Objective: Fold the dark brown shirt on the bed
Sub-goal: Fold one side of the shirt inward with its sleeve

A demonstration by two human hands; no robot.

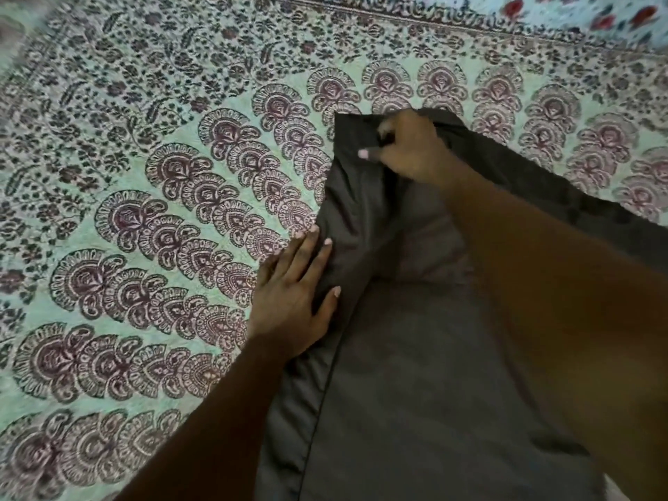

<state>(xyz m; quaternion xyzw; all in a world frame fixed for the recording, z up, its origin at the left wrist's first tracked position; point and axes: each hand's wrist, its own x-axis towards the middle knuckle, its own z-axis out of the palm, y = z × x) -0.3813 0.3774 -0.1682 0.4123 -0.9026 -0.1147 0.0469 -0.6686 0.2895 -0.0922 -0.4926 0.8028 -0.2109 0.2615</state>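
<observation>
The dark brown shirt (415,356) lies spread on the bed, filling the lower right of the view, with a folded strip along its left side. My left hand (294,291) rests flat, fingers apart, on the shirt's left edge and partly on the bedsheet. My right hand (408,146) is at the shirt's far corner, its fingers pinched on the fabric there. My right forearm crosses over the shirt and hides its right part.
The bed is covered by a pale green sheet (144,211) printed with maroon paisley and floral motifs. A light blue cloth with red flowers (614,16) lies at the far right corner.
</observation>
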